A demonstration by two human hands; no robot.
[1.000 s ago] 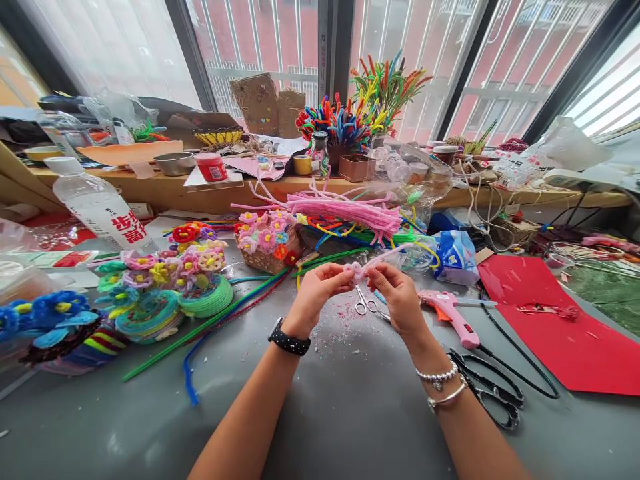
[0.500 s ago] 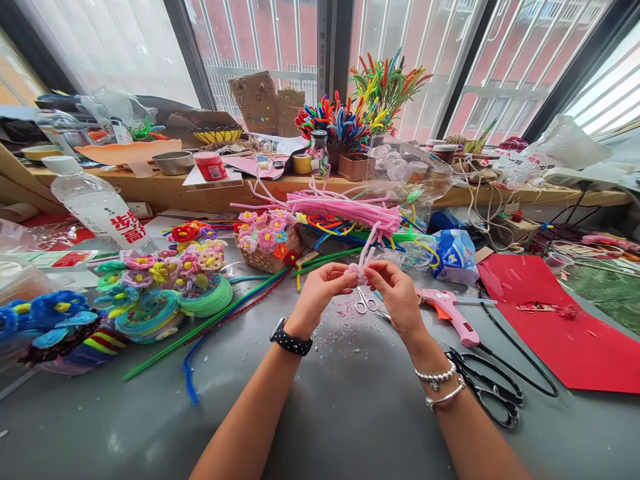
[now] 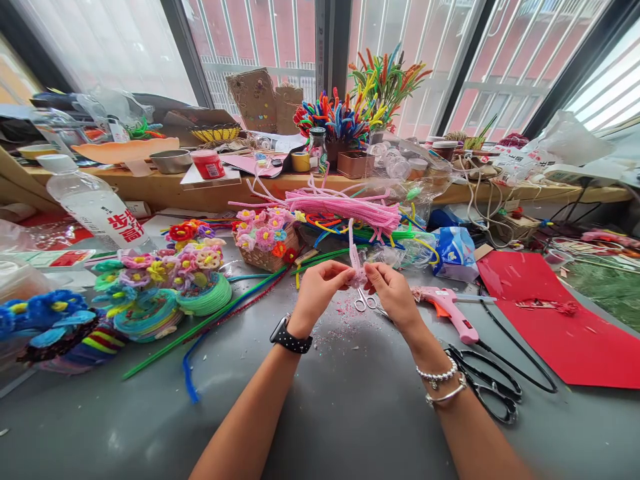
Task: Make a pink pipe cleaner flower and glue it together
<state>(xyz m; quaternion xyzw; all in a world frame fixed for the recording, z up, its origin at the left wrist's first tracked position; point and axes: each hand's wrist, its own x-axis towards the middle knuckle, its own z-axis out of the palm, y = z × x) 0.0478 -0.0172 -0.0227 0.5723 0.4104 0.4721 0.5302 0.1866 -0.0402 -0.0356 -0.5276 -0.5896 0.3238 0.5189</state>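
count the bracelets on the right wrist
2: a silver beaded bracelet nearer the right hand, and a silver bangle just behind it, nearer the elbow. No others show.

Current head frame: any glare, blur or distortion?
Head view: bright windows, diffuse glare on the grey tabletop, lower left. Head view: window frames splay toward the top; blue flowers at the left edge look smeared; held pink piece lacks fine detail.

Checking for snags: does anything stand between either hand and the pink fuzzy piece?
Nothing visible does: the left hand and right hand both hold the pink fuzzy piece. Small scissors show below it, outside the grip.
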